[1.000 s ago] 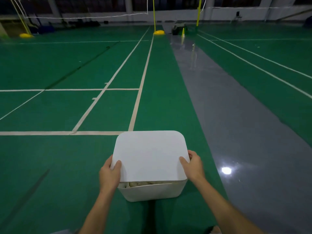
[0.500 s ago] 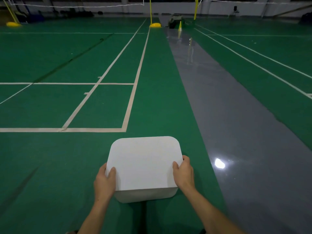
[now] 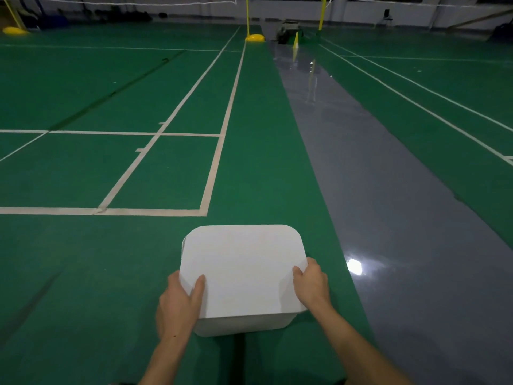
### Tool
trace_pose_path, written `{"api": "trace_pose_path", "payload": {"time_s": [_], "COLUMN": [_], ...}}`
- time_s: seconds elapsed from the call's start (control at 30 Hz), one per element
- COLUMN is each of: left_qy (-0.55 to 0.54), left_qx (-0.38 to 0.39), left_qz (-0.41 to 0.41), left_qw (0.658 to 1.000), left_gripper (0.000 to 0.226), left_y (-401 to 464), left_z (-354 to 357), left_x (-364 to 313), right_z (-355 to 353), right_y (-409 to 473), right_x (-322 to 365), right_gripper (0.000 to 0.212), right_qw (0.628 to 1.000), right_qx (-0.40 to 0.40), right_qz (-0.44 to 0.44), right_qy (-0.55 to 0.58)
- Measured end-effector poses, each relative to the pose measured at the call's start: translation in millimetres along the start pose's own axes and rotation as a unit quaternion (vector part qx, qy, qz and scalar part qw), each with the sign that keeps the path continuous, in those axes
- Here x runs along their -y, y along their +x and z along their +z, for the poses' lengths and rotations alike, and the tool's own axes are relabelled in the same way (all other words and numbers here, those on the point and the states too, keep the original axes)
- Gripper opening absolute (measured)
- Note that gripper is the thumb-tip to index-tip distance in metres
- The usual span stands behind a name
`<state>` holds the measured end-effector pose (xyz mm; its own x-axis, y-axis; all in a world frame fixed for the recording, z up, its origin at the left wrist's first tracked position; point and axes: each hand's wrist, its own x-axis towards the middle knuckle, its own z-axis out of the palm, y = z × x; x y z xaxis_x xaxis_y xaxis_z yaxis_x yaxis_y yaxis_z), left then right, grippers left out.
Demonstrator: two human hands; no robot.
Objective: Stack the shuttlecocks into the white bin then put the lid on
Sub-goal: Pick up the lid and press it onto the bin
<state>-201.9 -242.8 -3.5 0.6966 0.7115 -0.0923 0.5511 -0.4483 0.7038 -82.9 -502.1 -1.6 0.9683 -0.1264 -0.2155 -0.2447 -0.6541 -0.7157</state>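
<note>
In the head view, the white bin (image 3: pixel 244 325) sits on the green court floor (image 3: pixel 83 273), near the strip of glossy grey floor (image 3: pixel 402 245) on its right. The lid (image 3: pixel 243 270) lies across the top of the bin and covers the opening, so no shuttlecocks can be seen. The left hand (image 3: pixel 179 307) is clamped on the near left edge of the lid, thumb on top and fingers wrapped under the rim. The right hand (image 3: pixel 312 283) is closed on the near right edge in the same way. The near right corner of the lid seems to overhang the bin wall a little, and a thin rim shows at the far left corner, so it may not be seated squarely yet.

The lid looks like a thin, stiff, light plastic sheet with a smooth face that could slip under a flat palm. The two side edges, where the hands are, look like the best place to hold it. The bin itself probably weighs little even when full, so pressing down unevenly could tip or slide it on the floor
</note>
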Motion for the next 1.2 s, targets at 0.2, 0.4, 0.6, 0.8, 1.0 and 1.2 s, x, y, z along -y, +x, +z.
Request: {"api": "trace_pose_path", "payload": {"time_s": [0.2,0.4,0.6,0.8,1.0,1.2], "left_qy": [0.009,0.003,0.032,0.102,0.183,0.310], "left_qx": [-0.012,-0.056,-0.035,-0.025,-0.010,0.057], "left_qz": [0.002,-0.006,-0.031,-0.034,0.060,0.292], "left_qw": [1.000,0.998,0.998,0.994,0.981,0.903], "left_gripper": [0.064,0.061,0.060,0.066,0.069,0.074], "left_y": [1.2,-0.1,-0.9,-7.7,9.9,27.3], "left_z": [-3.3,-4.9,-2.8,-1.0,5.5,23.9], "left_x": [-3.2,-8.2,-0.5,7.7,4.9,-21.8], "right_z": [0.7,-5.1,-2.1,3.0,15.8,39.4], "right_y": [1.5,4.7,5.9,4.9,-8.7,2.5], "right_x": [6.4,18.7,15.9,9.1,16.0,33.3], "right_gripper": [0.017,0.019,0.018,0.033,0.062,0.067], "right_qw": [1.000,0.999,0.998,0.994,0.958,0.898], "right_qx": [0.004,0.003,0.036,0.035,0.007,0.039], "right_qz": [-0.019,-0.038,-0.005,-0.011,-0.091,-0.270], "right_qy": [0.004,-0.020,-0.050,-0.107,-0.271,-0.344]}}
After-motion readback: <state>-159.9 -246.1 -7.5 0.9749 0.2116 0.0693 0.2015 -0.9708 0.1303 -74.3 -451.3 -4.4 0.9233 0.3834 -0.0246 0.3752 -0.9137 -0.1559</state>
